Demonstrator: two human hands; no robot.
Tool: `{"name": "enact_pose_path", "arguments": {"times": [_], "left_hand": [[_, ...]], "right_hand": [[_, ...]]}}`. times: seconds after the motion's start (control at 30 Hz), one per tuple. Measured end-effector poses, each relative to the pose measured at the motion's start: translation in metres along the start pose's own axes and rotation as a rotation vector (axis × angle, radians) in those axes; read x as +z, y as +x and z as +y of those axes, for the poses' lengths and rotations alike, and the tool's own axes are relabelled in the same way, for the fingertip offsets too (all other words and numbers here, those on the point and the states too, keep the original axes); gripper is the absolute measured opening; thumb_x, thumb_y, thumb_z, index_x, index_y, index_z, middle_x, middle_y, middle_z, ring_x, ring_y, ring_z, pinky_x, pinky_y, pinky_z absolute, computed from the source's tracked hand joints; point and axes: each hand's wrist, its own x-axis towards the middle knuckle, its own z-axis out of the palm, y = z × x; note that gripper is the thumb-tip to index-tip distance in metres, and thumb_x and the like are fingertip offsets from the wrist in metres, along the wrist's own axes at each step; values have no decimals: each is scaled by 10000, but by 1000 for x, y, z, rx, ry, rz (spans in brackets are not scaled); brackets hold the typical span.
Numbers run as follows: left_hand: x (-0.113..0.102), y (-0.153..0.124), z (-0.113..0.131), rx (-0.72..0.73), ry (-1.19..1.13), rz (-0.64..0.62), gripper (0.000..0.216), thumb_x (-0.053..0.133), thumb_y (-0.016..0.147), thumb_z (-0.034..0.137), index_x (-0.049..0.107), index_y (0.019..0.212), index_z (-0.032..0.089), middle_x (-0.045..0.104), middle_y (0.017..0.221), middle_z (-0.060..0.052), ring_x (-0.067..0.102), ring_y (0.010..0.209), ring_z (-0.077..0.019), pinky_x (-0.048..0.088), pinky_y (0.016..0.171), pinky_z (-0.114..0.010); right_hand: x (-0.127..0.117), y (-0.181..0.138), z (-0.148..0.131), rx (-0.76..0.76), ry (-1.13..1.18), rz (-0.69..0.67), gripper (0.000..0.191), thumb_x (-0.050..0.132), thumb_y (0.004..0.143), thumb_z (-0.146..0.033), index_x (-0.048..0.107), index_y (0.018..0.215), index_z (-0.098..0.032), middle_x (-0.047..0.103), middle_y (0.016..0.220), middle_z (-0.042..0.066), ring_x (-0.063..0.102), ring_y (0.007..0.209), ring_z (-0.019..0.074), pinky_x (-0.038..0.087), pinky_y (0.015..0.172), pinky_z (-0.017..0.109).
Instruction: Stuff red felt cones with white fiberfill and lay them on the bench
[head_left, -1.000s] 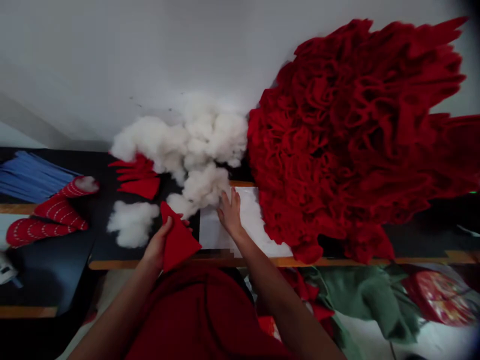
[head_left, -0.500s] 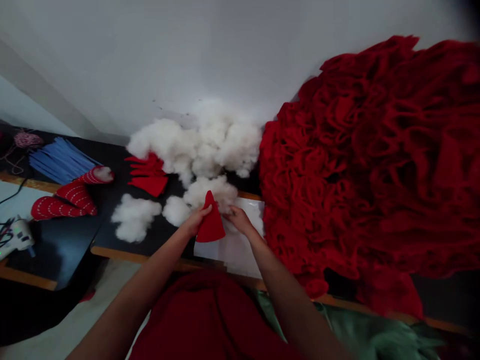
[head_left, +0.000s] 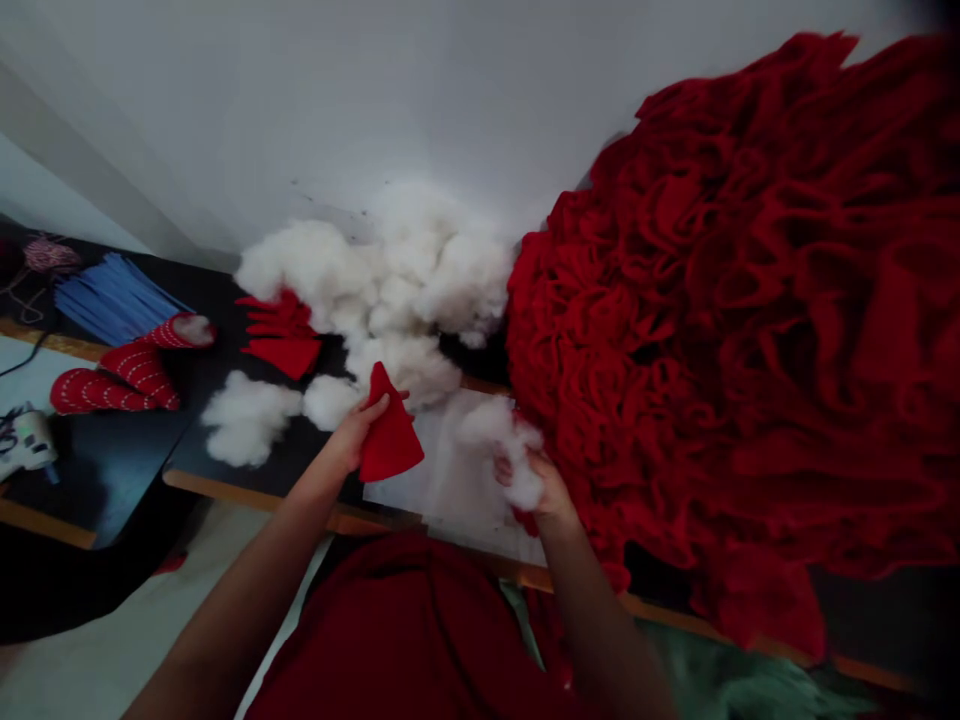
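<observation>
Between the thumb and fingers of my left hand point(head_left: 361, 432) is a red felt cone point(head_left: 391, 430), its tip up and its wide edge toward me. My right hand point(head_left: 547, 487) grips a loose tuft of white stuffing point(head_left: 517, 455) over the white sheets point(head_left: 442, 470) on the table. Behind the cone lies more fluffy stuffing point(head_left: 409, 365), joined to a larger heap point(head_left: 397, 275) against the wall. Two smaller clumps, one of them a separate stuffing clump point(head_left: 251, 418), rest left of my left hand.
A tall pile of red felt pieces point(head_left: 712, 330) fills the right side. At left are flat red cones point(head_left: 285, 340), blue strips point(head_left: 120, 300), stuffed dotted red cones point(head_left: 124, 375), a glue gun point(head_left: 26, 440) and a yarn ball point(head_left: 51, 255). The table's wooden edge point(head_left: 255, 495) runs in front.
My right hand has pulled away from the stuffing behind the cone and moved right, carrying a white tuft. My left hand still holds the cone, slightly farther left in view.
</observation>
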Motion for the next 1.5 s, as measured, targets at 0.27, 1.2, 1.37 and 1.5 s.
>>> {"name": "enact_pose_path", "arguments": {"times": [0.27,1.2,1.37,1.5], "left_hand": [[29,-44,-25,-156,-218,-120,293,555,765,366,598,983,176,659,805,-66,625,665,-188,494,577,-299],[26,-62,-30,28,24,-171,380,607,722,350,605,1031,129,676,871,-122,629,683,-187,488,611,-281],[37,-64,-45,-19,-6,-202,348,631,708,288,618,1021,137,654,642,-40,567,476,-115,453,505,-215],[45,-61,-45,-128,-44,-248,377,597,738,269,583,1091,137,680,759,-74,626,600,-166,496,608,-269]], "right_hand": [[49,3,4,-25,-264,-146,537,588,695,-331,418,1200,-267,596,794,-14,527,565,103,433,512,222],[49,-9,27,-269,-289,142,541,591,630,-264,458,1150,-191,627,1004,26,590,853,174,474,754,305],[53,-16,29,-302,-457,19,460,518,601,-148,557,1057,-195,633,1032,14,588,897,161,460,815,294],[61,-18,32,-367,-496,-40,479,469,547,-94,601,992,-212,575,1168,3,547,1018,154,436,870,276]]}}
